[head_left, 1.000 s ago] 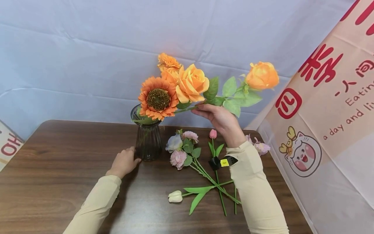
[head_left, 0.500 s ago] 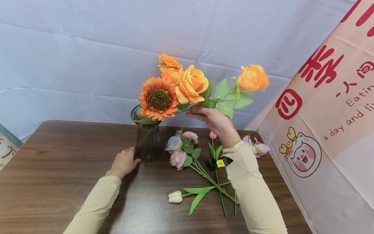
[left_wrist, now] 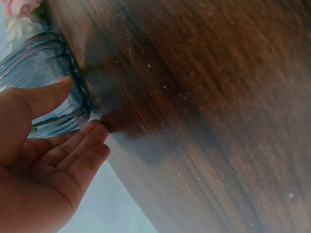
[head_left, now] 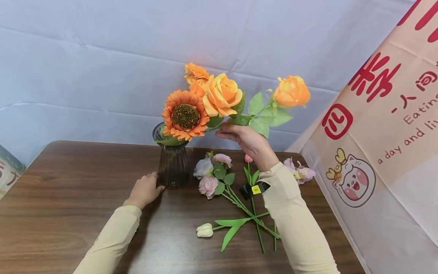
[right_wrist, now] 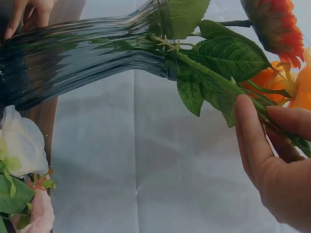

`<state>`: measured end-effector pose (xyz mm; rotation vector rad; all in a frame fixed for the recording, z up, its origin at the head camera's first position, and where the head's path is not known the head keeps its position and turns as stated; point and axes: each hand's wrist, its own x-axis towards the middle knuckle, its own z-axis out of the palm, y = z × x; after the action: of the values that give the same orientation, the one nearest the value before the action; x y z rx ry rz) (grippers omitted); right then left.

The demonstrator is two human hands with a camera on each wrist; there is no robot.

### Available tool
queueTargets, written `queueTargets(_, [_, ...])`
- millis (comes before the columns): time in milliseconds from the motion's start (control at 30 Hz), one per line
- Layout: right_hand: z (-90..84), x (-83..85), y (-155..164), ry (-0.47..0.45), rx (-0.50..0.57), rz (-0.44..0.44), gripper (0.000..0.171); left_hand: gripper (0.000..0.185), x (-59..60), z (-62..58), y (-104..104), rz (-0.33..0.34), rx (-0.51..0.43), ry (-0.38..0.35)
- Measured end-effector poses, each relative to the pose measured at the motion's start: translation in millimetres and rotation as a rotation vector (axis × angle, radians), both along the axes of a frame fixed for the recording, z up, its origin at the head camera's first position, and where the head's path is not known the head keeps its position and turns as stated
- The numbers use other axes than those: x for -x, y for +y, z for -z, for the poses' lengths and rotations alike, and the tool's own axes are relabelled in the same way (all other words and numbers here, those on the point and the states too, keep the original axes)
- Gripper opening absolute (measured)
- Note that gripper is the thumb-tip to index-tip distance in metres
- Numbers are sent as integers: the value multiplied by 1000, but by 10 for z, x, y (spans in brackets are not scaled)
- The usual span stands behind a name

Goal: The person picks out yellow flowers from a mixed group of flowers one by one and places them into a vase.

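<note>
Since the earlier frames the orange rose (head_left: 291, 90) has slid left and slightly down, toward the vase (head_left: 173, 164); my right hand (head_left: 248, 140) went with it, and the left hand hasn't budged.

Grip: right hand's thumb + fingers (right_wrist: 252, 133) pinch the rose's green stem (right_wrist: 214, 76) just below its leaves. Left hand (head_left: 145, 190) lies against the vase's base at centre-left of the head view, fingers relaxed, thumb on the ribbed glass (left_wrist: 46, 77), nothing clasped.

Key relation: the stem's long axis runs near-horizontal, bloom at upper right of my grip, cut end left of it; the right wrist view shows the end already inside the vase mouth. Right hand is nearer the rose, left nearer the vase.

Count: 1 vase w/ 1 sunflower (head_left: 185, 115) + about 3 orange blooms (head_left: 221, 95) in it; 1 rose in hand. On the table (head_left: 68, 182), lower centre: a pink/white spray (head_left: 209, 173), 1 white tulip (head_left: 205, 230), 1 pink tulip bud (head_left: 248, 158), and a pale pink bunch (head_left: 301, 172) behind my right sleeve.
</note>
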<state>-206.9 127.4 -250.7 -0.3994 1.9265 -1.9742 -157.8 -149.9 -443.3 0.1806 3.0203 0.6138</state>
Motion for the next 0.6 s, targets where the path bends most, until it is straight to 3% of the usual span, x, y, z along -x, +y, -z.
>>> queueTargets(600, [-35,26,-73,3,105,-24,15,49,-13,-29,14,-7,-5,-19])
